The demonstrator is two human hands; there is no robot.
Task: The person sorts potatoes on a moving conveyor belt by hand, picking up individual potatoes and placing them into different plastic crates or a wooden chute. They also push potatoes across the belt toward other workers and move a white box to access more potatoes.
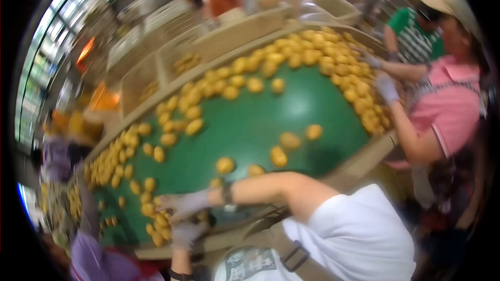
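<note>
My right hand point(186, 205), in a grey glove with a watch at the wrist, reaches left over the green conveyor belt point(245, 125). Its fingers stretch out right at a cluster of yellow potatoes point(148, 209). Just below it is my left hand point(186, 234), also gloved, with a dark band on the wrist. Its fingers are blurred and partly hidden near the right hand. More potatoes point(161, 224) lie beside both hands at the belt's near edge. A few loose potatoes point(225, 165) sit on the belt above my right forearm.
A long bank of potatoes point(237, 73) lines the belt's far side. At right, a person in a pink shirt point(453, 104) has gloved hands at the heap. A person in purple point(99, 260) is close at lower left. Bins point(224, 36) stand beyond the far rail.
</note>
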